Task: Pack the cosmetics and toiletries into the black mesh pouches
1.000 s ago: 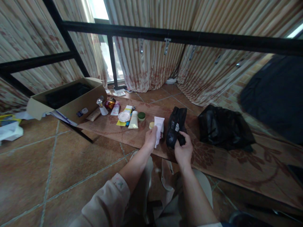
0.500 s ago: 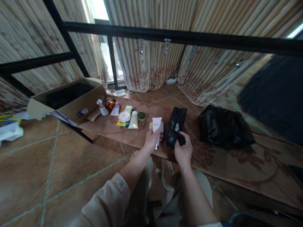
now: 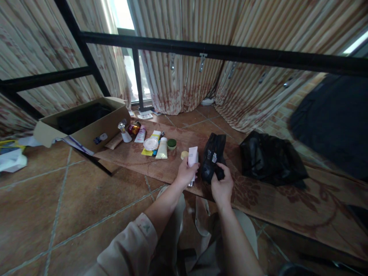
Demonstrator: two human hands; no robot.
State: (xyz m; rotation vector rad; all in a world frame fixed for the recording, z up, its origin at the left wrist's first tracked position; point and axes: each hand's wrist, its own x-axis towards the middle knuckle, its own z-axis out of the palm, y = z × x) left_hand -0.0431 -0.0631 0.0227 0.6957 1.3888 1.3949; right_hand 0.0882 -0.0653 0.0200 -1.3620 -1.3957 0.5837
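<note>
My left hand (image 3: 186, 171) is closed round a pale pink squeeze tube (image 3: 192, 156), held upright with its silvery cap end down. Just right of it, my right hand (image 3: 223, 184) pinches the near edge of a small black plastic bag (image 3: 214, 147). Shiny silver pieces show on the front of this bag; what is inside cannot be made out. Behind the left hand lies a small round yellowish item (image 3: 184, 155), partly covered. Further left are a cream-coloured tube (image 3: 161, 148), a jar with a green lid (image 3: 171, 144) and a round clear-lidded container (image 3: 151, 144).
A long low table with a brown patterned cover (image 3: 258, 195) runs across in front of me. An open cardboard box (image 3: 94, 132) stands at its left end, near a silver-topped white bottle (image 3: 124, 132). A larger black plastic bag (image 3: 271, 159) lies to the right. Behind is a black metal rail (image 3: 178, 45).
My left hand has moved slightly right with the pink tube, nearer the small black bag. My right hand stays on the bag's edge, and the view has tilted a little.
</note>
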